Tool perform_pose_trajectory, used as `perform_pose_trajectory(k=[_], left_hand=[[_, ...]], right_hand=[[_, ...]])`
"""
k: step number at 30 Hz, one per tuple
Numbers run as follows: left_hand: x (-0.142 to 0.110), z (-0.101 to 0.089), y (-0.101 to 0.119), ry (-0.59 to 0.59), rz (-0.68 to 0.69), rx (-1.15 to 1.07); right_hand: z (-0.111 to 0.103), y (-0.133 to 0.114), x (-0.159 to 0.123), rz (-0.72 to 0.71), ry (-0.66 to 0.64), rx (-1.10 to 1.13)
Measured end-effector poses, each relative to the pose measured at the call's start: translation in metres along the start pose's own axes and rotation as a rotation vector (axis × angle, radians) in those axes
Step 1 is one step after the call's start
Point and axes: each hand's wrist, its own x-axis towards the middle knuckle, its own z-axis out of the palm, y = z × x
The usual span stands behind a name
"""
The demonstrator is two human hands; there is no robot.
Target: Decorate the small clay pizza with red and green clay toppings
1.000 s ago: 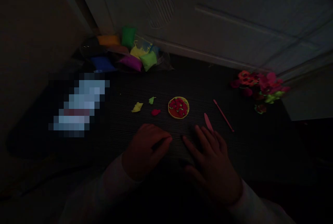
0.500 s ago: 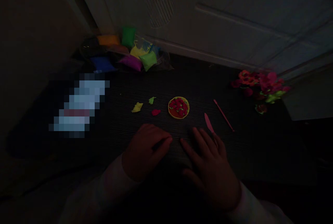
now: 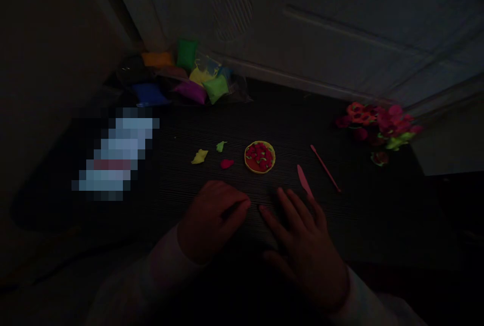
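The scene is very dark. My left hand (image 3: 212,217) rests on the dark table (image 3: 370,215) with its fingers curled under, and I cannot make out anything in it. My right hand (image 3: 304,242) lies flat beside it, fingers stretched out and spread, holding nothing. Just beyond the hands sits a small round clay disc (image 3: 259,157) with a yellow rim and red pieces on top. A pink plastic knife (image 3: 304,180) lies close to my right fingertips. Left of the disc lie a red clay scrap (image 3: 226,163), a yellow scrap (image 3: 199,156) and a green scrap (image 3: 221,146).
A thin pink stick tool (image 3: 325,168) lies right of the knife. Several coloured clay packets (image 3: 181,76) are heaped at the back left. Pink, red and green clay flowers (image 3: 378,126) stand at the right. A white panelled door (image 3: 321,23) rises behind the table.
My right hand has slid slightly left and toward me, away from the pink knife. My left hand has not moved.
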Motion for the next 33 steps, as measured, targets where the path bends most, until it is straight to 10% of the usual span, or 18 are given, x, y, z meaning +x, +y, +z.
perform_pose_trajectory(k=[33], left_hand=[[0.000, -0.001, 0.000, 0.009, 0.007, -0.003]], right_hand=[[-0.001, 0.009, -0.003, 0.021, 0.082, 0.028]])
